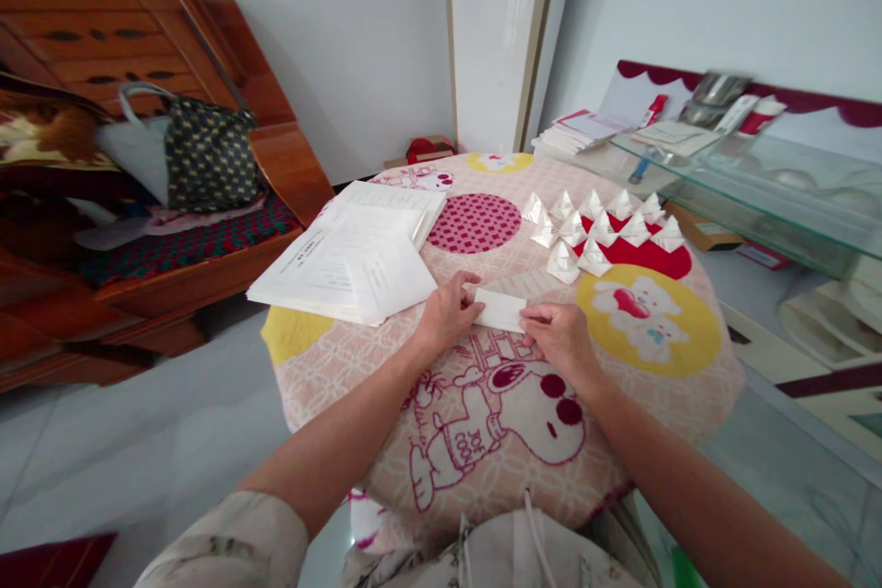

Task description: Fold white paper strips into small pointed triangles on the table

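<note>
A small folded strip of white paper (501,310) lies level between my two hands, just above the patterned tablecloth. My left hand (447,310) pinches its left end between thumb and fingers. At the right end, my right hand (557,336) grips the same strip with closed fingertips. Left of my hands rests a stack of printed paper sheets (323,248), with a loose folded sheet (391,280) on its near corner. To the right, behind my right hand, several folded white paper pieces with pointed tips (601,228) stand in rows.
The round table's cloth (337,377) bears cartoon dogs and bears. At right stands a glass-topped cabinet (778,193) holding papers, a metal pot (720,90) and cups. A wooden bench (282,156) with a dark patterned bag (207,152) is at left. A white standing appliance (491,46) is behind.
</note>
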Demonstrator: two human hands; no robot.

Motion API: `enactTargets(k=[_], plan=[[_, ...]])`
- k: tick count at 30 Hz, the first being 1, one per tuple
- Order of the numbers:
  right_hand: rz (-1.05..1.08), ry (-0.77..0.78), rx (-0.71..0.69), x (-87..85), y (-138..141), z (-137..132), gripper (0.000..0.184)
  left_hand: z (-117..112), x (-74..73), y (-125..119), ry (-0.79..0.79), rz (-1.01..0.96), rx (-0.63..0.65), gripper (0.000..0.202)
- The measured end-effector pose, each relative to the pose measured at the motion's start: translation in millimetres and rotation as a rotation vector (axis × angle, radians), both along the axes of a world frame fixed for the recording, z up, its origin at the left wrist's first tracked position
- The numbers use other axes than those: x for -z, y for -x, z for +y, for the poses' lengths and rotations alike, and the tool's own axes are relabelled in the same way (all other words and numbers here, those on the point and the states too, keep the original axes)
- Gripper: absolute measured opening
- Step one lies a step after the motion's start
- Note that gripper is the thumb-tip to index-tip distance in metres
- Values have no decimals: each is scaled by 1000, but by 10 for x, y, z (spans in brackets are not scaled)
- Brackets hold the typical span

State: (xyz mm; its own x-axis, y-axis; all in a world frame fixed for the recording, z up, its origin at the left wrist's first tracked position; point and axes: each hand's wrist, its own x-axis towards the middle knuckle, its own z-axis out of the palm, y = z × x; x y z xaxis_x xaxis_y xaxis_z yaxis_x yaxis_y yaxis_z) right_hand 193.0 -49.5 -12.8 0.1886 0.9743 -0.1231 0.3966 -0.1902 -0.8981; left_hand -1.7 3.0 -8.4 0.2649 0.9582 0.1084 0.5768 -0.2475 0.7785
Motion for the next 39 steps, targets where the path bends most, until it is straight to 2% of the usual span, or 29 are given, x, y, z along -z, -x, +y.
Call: enactTargets(k=[11, 18, 39], plan=[[-18, 35, 24, -62, 32, -5, 29, 39, 23, -84, -27, 105, -97, 38], [5, 84, 52, -76, 47, -1, 34, 42, 24, -95, -19, 121, -104, 37], [-34, 92, 47, -66, 41, 26, 37, 51, 38, -102, -30, 174, -114, 38]])
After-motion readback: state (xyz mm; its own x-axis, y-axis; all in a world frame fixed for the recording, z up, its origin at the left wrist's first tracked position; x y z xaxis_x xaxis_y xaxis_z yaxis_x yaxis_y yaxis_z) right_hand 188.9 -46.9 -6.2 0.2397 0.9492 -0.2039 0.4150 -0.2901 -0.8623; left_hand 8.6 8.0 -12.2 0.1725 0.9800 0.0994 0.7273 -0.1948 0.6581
